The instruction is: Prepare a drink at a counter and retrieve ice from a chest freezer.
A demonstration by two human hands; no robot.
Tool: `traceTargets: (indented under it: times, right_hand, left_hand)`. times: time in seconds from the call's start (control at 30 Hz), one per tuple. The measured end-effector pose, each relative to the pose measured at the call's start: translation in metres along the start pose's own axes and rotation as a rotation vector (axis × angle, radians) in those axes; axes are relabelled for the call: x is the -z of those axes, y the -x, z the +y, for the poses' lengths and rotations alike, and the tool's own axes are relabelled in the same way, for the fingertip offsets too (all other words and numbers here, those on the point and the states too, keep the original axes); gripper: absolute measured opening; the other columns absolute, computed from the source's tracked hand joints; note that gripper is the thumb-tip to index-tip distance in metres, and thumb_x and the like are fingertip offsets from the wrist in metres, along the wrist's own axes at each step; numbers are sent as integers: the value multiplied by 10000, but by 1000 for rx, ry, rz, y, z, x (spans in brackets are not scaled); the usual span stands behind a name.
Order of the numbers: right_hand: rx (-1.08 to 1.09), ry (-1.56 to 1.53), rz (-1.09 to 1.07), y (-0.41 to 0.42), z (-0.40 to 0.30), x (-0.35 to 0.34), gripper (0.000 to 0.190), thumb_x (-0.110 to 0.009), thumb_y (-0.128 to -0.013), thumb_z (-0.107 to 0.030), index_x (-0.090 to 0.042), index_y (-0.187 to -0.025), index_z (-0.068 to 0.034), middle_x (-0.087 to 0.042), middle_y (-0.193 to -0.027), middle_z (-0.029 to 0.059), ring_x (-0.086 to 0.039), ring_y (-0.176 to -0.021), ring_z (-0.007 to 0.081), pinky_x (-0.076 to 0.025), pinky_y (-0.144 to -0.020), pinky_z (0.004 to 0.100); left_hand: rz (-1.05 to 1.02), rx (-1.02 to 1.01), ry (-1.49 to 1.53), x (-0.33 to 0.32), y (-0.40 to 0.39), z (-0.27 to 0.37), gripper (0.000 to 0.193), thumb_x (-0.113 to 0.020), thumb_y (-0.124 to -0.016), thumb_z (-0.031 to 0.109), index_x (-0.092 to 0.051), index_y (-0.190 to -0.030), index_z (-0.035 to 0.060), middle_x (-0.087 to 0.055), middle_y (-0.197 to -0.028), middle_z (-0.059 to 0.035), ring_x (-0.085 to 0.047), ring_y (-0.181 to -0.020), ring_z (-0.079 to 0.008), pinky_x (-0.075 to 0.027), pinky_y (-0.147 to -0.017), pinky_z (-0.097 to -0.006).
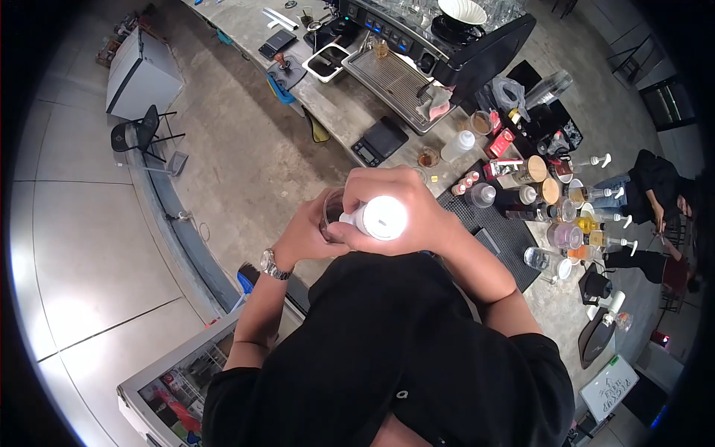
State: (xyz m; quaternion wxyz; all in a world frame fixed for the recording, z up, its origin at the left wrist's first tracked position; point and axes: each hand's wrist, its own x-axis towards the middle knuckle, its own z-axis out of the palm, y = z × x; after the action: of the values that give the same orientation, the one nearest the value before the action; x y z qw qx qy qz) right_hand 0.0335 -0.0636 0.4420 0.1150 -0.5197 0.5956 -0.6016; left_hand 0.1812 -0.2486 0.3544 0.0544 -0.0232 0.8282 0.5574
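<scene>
My left hand, with a metal watch on its wrist, is wrapped around a clear cup that looks dark inside. In my right hand is a white cylindrical handheld device, its round end glaring in the light. The device's narrower part lies beside the cup's rim; my fingers hide whether anything reaches inside. Both hands are together in front of my chest. Beyond them on the counter are a black digital scale, a small glass of amber-brown liquid and a white squeeze bottle.
An espresso machine with a drip tray stands on the concrete counter. Pump bottles and jars crowd the right, near a black bar mat. An open-topped glass-sided cabinet is at lower left. Other people stand far right.
</scene>
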Motion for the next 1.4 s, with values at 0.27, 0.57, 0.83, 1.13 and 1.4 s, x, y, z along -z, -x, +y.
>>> traceTargets:
  times: [0.27, 0.57, 0.83, 1.13, 1.4]
  right_hand:
    - [10, -56, -25, 3, 3, -2, 269, -885, -786, -172, -647, -775, -47, -652, -742, 65, -645, -603, 244, -487, -544, 341]
    - [-27, -17, 12, 2, 7, -1, 321, -850, -812, -232, -624, -769, -8, -598, -700, 109, -600, -601, 308, -480, -553, 394]
    - [-103, -6, 45, -3, 6, 3, 302, -845, -821, -214, -640, -779, 5, -616, -706, 122, -609, -593, 310, -486, -555, 395]
    - [-165, 32, 152, -11, 15, 2, 297, -856, -829, -145, -613, -715, -17, -612, -622, 46, -554, -541, 117, -443, -533, 296]
    - [-248, 42, 235, -13, 13, 7, 298, -818, -870, -132, -595, -700, -31, -633, -619, 15, -555, -568, 69, -433, -531, 286]
  left_hand:
    - [-131, 108, 534, -22, 4, -36, 1056, -980, -683, 152, -373, -1540, 38, -575, -1442, -86, -605, -1287, -216, -463, -1118, -402]
    - [-157, 150, 1055, -47, 12, -49, 1004, -953, -758, 240, -364, -1545, 38, -587, -1391, -86, -670, -1144, -177, -631, -728, -352]
    - [-164, 184, 1097, -43, 12, -43, 931, -916, -797, 366, -430, -1525, 50, -688, -1225, -131, -726, -956, -208, -619, -755, -347]
    - [-125, 85, 786, -22, -7, -45, 1028, -982, -697, 234, -416, -1533, 37, -645, -1350, -125, -665, -1186, -206, -561, -986, -368]
    - [-67, -43, 177, 10, -18, -6, 1024, -1027, -622, 263, -480, -1452, 17, -614, -1404, -106, -614, -1269, -201, -477, -1103, -363]
